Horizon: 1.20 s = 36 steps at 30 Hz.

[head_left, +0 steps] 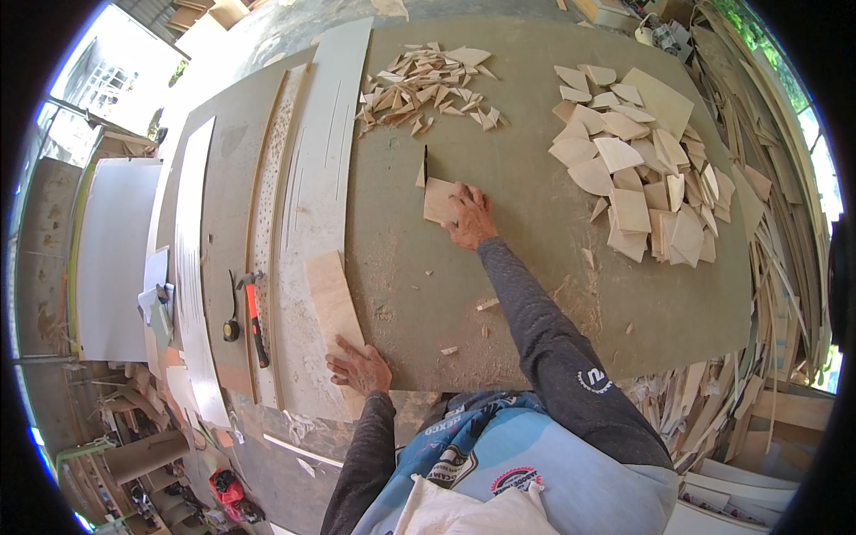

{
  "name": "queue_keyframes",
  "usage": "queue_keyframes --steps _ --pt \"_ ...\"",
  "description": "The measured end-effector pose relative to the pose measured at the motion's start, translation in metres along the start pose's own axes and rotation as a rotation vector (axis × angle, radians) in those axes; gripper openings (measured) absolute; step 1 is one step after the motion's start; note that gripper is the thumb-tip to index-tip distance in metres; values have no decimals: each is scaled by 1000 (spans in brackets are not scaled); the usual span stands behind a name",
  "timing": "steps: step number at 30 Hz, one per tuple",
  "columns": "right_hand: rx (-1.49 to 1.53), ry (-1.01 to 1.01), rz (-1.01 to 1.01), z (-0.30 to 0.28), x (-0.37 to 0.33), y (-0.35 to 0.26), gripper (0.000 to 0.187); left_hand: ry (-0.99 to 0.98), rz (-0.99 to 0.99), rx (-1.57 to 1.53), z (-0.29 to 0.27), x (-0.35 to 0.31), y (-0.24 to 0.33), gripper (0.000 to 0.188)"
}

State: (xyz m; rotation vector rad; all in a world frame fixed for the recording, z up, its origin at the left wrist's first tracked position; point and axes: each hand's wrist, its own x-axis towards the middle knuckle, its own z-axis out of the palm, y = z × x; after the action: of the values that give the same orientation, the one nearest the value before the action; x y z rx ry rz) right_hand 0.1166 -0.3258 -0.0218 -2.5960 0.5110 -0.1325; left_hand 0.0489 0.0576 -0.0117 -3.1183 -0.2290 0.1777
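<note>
Two hands work the sawdusty table (535,294): your right hand (468,218) presses flat, fingers spread, on a small plywood square (439,198) beside the saw blade (425,165). Your left hand (359,367) rests, fingers apart, on a plywood strip (332,294). Thin, light and stiff, the square probably slides easily; grip its edges.

sleeves: long, snug, dark grey knit on both arms, running to the wrists
right sleeve: small white round logo on the upper arm, around 5 o'clock
shirt: light blue with printed patches, down at 6 o'clock
hands: left hand (360,367) and right hand (469,219) both bare, no gloves
</note>
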Motion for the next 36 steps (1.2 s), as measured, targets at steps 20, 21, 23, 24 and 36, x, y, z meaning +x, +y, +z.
queue_keyframes --steps 20,21,23,24,36 --pt "-24 41 0 1 3 -4 68 46 2 5 4 0 -2 82" --pt "-30 43 1 2 3 -4 69 43 1 2 5 0 -3 82" --pt "-22 58 19 5 2 -5 69 44 6 -20 7 0 -4 82" --pt "-18 65 28 6 2 -5 69 45 8 -30 7 -1 -4 82" --pt "-148 -77 -263 -11 3 44 66 53 14 -9 5 0 0 82"
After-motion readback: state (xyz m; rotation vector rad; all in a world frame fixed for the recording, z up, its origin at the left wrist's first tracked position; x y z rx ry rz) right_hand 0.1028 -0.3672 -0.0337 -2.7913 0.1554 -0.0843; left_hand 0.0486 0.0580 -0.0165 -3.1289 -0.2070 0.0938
